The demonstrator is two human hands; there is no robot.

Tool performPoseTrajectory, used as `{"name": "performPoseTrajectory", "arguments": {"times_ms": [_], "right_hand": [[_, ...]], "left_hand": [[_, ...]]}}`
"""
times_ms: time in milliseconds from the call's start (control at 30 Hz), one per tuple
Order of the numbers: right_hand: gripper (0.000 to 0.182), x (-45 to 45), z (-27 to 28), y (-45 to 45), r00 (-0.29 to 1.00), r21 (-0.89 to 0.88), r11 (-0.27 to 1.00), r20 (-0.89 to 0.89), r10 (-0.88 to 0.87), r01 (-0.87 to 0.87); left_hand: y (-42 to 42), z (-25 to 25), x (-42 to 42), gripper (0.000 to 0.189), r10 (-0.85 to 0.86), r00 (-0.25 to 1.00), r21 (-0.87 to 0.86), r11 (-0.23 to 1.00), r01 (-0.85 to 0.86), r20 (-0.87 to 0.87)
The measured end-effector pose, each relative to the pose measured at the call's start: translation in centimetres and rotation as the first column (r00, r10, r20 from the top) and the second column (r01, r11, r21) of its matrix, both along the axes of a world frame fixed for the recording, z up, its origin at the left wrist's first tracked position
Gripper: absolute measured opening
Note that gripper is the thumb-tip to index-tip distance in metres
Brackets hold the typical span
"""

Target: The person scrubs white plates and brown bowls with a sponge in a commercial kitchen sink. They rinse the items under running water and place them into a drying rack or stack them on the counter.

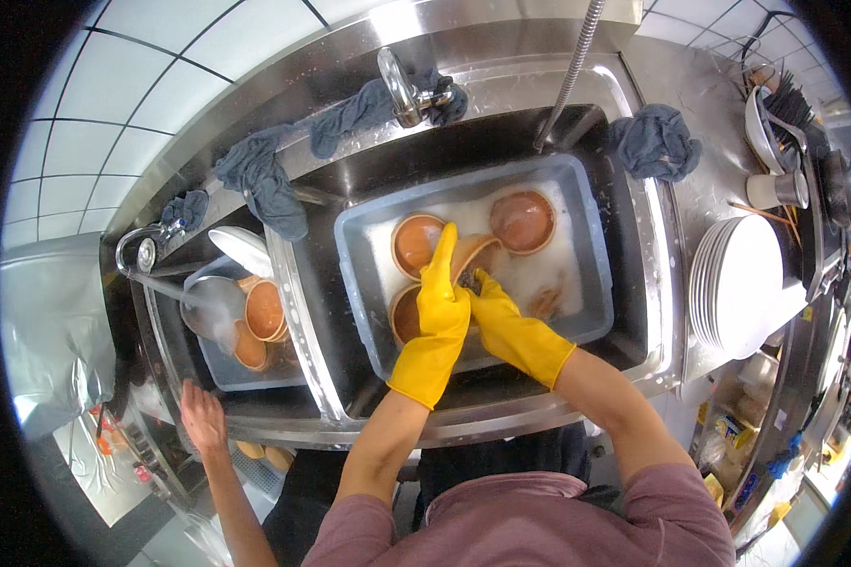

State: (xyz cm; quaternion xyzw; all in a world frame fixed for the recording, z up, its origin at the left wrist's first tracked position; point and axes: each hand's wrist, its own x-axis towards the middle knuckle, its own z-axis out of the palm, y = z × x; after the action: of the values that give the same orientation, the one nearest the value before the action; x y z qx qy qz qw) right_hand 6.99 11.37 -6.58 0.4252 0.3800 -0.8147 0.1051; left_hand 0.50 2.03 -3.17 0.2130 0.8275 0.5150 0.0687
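Both my hands wear yellow rubber gloves above a blue-grey plastic tub of sudsy water, set in a sink basin. My left hand grips a tilted brown bowl, its thumb stretched along the outer side. At the bowl's lower rim, my right hand presses a dark scourer, mostly hidden by the fingers. Around them in the suds sit an orange-brown bowl, a reddish-brown bowl and another brown bowl partly behind my left glove.
Water runs from a left tap into a smaller tub with brown bowls and a white dish. Another person's bare hand is beside it. A metal hose hangs overhead. White plates are stacked at right, near a cloth.
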Motion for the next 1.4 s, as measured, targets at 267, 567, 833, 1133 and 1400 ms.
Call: {"name": "performPoseTrajectory", "arguments": {"times_ms": [267,567,833,1133,1400], "right_hand": [[0.039,-1.5,-2.5,4.8,0.800,0.905,0.356,-0.029,0.599,-0.234],[0.023,-1.9,-2.7,4.1,0.604,0.977,-0.076,0.184,0.775,-0.200],[0.023,-7.5,2.9,10.1,0.582,0.964,-0.263,0.188,0.791,0.045],[0.049,-11.6,-4.7,18.0,0.524,0.427,0.335,0.801,0.291,-0.840],[0.045,-10.7,-1.9,18.4,0.532,0.602,-0.011,0.715,0.454,-0.798]], "left_hand": [[-0.6,2.4,-3.0,0.072,-0.150,0.959,-0.282,0.935,0.216,0.239],[-1.3,3.0,-1.6,0.085,0.068,0.624,-0.153,0.985,0.083,0.778],[-3.6,2.1,-6.7,0.070,0.089,0.703,-0.244,0.962,0.123,0.706],[-4.9,1.0,-5.8,0.070,0.251,0.964,-0.434,0.862,-0.264,-0.088],[-1.1,2.1,0.1,0.067,0.148,0.986,-0.151,0.979,-0.136,0.077]]}}
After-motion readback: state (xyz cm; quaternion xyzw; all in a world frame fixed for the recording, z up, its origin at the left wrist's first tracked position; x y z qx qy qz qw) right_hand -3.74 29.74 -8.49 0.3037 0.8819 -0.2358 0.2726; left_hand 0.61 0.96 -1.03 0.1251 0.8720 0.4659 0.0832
